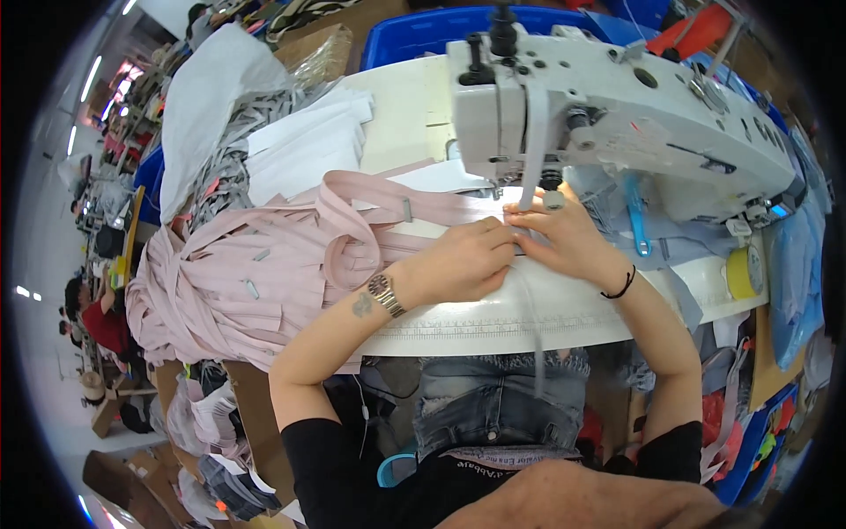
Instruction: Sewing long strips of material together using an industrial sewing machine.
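Observation:
Beside the needle of a white sewing machine (617, 115), my two hands meet at the fingertips. My left hand (467, 260), with a watch at its wrist, is closed in a pinch; what it grips is hidden by the fingers. My right hand (564, 234) bends its fingers and thumb inward around a small piece under the presser foot, too covered to name. Pink zipper tape (441, 209) with a grey pull runs up to the needle from the left. From the fingertips a thin pale strip (536, 326) hangs over the table's front edge, blurred.
A pile of pink zippers (238, 282) covers the table's left side. Behind it lie white fabric pieces (304, 145) and grey strips (220, 176). Right of my hands are a light-blue tool (636, 216) and a yellow tape roll (745, 271). A blue bin (405, 40) stands behind.

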The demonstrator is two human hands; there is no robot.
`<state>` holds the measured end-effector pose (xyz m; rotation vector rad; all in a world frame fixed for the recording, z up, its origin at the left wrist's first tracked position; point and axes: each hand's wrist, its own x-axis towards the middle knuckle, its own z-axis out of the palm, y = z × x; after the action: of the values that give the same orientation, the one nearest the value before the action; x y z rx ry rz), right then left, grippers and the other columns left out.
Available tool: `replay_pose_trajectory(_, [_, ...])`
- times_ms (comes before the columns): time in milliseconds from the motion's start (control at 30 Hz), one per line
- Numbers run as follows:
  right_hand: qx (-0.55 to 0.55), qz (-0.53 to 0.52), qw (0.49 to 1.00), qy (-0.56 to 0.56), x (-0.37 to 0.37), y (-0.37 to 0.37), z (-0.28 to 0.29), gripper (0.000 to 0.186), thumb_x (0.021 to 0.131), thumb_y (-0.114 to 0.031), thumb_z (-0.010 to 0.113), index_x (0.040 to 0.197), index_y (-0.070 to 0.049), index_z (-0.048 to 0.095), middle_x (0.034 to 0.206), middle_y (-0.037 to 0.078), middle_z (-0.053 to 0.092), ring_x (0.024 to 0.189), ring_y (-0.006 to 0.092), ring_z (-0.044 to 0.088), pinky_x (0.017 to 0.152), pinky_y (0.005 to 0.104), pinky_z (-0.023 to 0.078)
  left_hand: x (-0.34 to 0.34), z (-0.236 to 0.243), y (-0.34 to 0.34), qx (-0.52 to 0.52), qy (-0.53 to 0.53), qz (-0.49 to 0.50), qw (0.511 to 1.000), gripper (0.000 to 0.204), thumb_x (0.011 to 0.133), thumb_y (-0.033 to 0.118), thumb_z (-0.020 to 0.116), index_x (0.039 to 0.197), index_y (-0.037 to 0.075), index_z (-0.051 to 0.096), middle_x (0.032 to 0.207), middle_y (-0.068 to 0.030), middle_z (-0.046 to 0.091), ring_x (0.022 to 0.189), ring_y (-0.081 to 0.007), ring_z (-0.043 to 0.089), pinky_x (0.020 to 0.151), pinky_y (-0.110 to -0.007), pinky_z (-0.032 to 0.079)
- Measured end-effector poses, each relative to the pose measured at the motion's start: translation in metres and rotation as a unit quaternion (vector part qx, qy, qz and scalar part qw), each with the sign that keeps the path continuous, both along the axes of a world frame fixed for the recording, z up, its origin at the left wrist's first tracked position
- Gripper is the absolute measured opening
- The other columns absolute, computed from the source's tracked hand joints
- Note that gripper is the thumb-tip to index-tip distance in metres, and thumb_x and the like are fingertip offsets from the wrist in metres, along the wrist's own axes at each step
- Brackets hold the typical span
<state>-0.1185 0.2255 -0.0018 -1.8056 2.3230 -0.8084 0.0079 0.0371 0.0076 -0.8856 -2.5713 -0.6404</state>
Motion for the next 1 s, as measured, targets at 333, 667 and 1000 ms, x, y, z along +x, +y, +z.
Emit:
replay_pose_trajectory(333, [-0.068,0.010,0.997,0.034,-0.006,-0.006,0.001,0.024,0.084,-0.016,0.069,0.106,-0.008,0.071,0.110,0.004,0.069,0.095,0.0238,0.062,0.087,0.0448,0.040,0.000,-0.007,-0.009,0.060,0.012,0.161,0.985,0.014,0.081,0.007,0.070,0.089,0.003,0.060,0.099,-0.0108,0.061,0.087,-0.0299,0.060,0.072,-0.040,0.052])
replay_pose_trajectory(667, [-0.085,-0.016,0.991,0.103,-0.002,-0.004,-0.011,0.019,0.090,-0.017,0.069,0.109,-0.017,0.070,0.110,-0.005,0.071,0.092,0.0210,0.066,0.096,0.0574,0.039,0.004,-0.005,-0.005,0.017,0.072,0.157,0.985,0.012,0.075,0.007,0.072,0.079,0.005,0.060,0.100,-0.0073,0.062,0.097,-0.0271,0.057,0.081,-0.039,0.047])
replay_pose_trajectory(1000, [-0.092,-0.020,0.984,0.149,-0.007,-0.004,-0.022,0.028,0.091,-0.018,0.070,0.118,-0.020,0.067,0.105,-0.004,0.072,0.089,0.0226,0.067,0.096,0.0574,0.042,0.027,0.007,-0.012,-0.095,0.033,0.102,0.990,0.032,0.070,0.031,0.079,0.077,0.005,0.061,0.101,-0.0100,0.059,0.104,-0.0291,0.054,0.088,-0.043,0.043])
